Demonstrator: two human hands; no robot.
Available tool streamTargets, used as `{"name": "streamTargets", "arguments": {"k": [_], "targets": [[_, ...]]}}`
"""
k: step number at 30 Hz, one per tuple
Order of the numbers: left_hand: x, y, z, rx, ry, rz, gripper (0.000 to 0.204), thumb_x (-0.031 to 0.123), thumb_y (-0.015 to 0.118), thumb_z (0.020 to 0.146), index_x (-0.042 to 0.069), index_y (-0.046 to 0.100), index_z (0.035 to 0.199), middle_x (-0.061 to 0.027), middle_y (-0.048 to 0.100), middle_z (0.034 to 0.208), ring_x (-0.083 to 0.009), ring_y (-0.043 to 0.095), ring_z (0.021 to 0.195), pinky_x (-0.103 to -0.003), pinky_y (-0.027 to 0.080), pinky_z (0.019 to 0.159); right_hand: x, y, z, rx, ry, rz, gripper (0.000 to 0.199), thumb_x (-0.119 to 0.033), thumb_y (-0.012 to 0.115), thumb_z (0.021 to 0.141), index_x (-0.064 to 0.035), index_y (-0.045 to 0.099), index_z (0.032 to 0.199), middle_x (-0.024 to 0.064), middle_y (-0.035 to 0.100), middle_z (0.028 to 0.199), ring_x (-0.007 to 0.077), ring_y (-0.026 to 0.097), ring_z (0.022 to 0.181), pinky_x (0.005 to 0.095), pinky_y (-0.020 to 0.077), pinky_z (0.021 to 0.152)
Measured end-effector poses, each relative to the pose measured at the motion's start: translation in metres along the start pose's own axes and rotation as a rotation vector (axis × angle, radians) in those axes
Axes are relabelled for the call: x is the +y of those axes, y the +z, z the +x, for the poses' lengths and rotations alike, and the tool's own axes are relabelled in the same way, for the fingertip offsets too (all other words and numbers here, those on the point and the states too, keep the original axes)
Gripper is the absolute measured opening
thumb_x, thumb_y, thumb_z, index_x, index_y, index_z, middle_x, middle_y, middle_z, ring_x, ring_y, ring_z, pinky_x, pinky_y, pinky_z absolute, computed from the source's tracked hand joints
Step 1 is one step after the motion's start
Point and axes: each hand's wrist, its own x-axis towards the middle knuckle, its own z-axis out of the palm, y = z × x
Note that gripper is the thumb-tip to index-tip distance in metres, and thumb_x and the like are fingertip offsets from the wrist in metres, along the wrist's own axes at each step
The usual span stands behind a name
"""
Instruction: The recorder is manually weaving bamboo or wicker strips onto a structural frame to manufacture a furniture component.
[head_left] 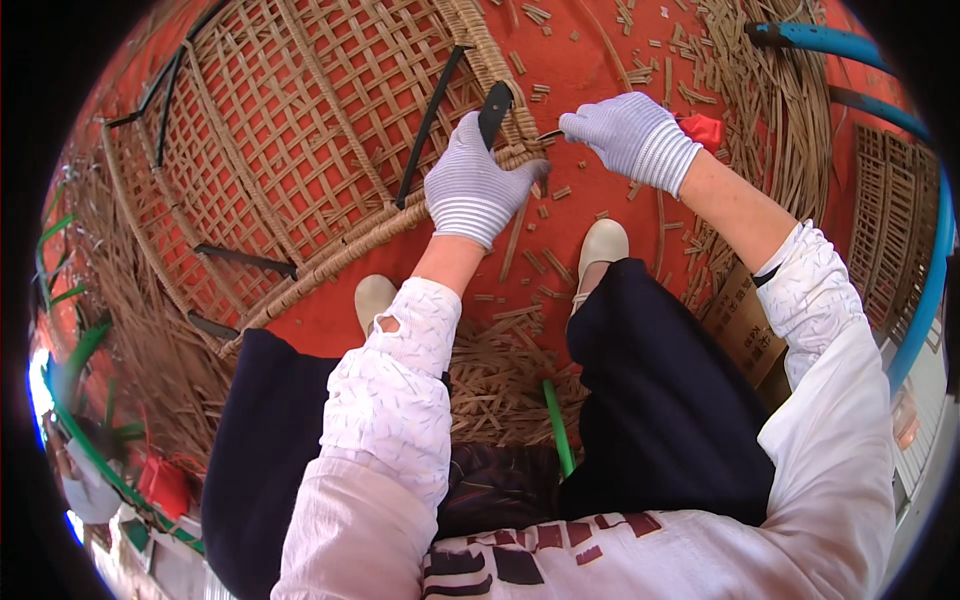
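Observation:
A large brown woven wicker panel (pixel 270 150) with a thick braided rim and black straps lies tilted in front of me at the left. My left hand (pixel 475 185), in a striped white-grey glove, closes on the rim at its near right corner. Beside its fingers a black strap end (pixel 494 112) with small holes sticks up. My right hand (pixel 635 140), gloved alike, is closed just right of that corner. A thin dark piece (pixel 551 135) runs from its fingertips to the rim; its kind cannot be made out.
Cut strip scraps (pixel 515 370) litter the red floor (pixel 575 235). Long loose strips (pixel 790 140) lie at the right, near blue curved tubes (pixel 820 42) and a cardboard box (pixel 745 320). A red object (pixel 702 130) shows behind my right hand. A green bar (pixel 558 425) stands between my legs.

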Motion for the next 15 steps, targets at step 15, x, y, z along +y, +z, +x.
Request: {"name": "streamTargets", "arguments": {"k": [15], "targets": [[-0.006,0.009,0.000,0.066,0.032,0.017,0.078,0.049,0.085,0.062,0.007,0.051,0.118,-0.0117,0.066,0.099,-0.0278,0.067,0.087,-0.038,0.053,0.078,-0.050,0.018,-0.079,0.152,0.342,0.294,0.009,-0.017,0.058,0.092,-0.0083,0.060,0.093,0.0113,0.064,0.077,0.0291,0.065,0.070,0.0389,0.0515,0.060]]}}
